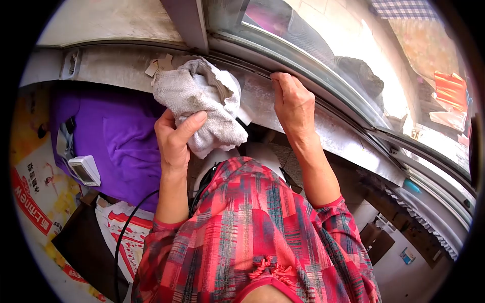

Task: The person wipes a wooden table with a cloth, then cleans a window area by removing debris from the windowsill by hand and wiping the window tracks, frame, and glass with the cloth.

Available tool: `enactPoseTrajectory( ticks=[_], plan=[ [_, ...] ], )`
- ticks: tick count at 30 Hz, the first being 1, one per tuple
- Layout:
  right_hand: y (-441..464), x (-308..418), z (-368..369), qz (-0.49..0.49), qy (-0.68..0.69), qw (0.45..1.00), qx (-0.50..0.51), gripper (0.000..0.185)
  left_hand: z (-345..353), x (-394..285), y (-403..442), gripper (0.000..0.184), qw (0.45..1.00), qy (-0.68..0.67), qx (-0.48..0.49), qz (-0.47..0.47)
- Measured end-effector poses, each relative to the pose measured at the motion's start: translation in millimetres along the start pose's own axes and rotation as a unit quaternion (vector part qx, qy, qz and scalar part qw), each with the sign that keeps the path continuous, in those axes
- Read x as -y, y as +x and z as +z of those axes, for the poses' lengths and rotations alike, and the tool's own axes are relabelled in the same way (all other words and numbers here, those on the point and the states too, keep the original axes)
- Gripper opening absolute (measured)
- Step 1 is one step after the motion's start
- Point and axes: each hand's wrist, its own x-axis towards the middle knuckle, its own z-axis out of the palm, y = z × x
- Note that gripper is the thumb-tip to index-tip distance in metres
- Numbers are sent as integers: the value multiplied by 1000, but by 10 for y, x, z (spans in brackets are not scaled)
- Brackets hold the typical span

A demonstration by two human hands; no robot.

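Observation:
A crumpled greyish-white cloth [202,96] is gripped in my left hand [176,139], the thumb pressed on its front. The bunched cloth hangs over the edge of the window sill [262,101]. To its right, my right hand [294,103] is raised at the sliding window track [242,65], its fingers curled together and the fingertips at the track's edge. Whether anything small is between those fingers is hidden.
Purple fabric [131,146] lies at the left with a small white device [85,170] on it. A black cable [120,242] runs down beside a red-and-white cloth [124,230]. Window glass [323,45] spans the upper right. A white curtain [419,217] hangs at the lower right.

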Motion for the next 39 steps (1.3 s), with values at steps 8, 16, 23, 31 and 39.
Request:
enactPoseTrajectory(
  ticks=[8,16,23,31,39],
  plan=[
    [101,89,157,18,28,999,19,10,221,12,220,34,950,260,-26,168],
    [-28,100,-55,100,249,960,73,8,276,8,374,33,966,241,4,90],
    [-160,-67,40,24,88,996,-24,7,441,130,317,40,917,342,-13,208],
    [-325,-39,-2,30,185,982,32,9,484,115,434,34,905,396,71,139],
    [-201,-189,-213,50,147,987,-35,11,191,-274,74,30,951,285,-1,120]
  ],
)
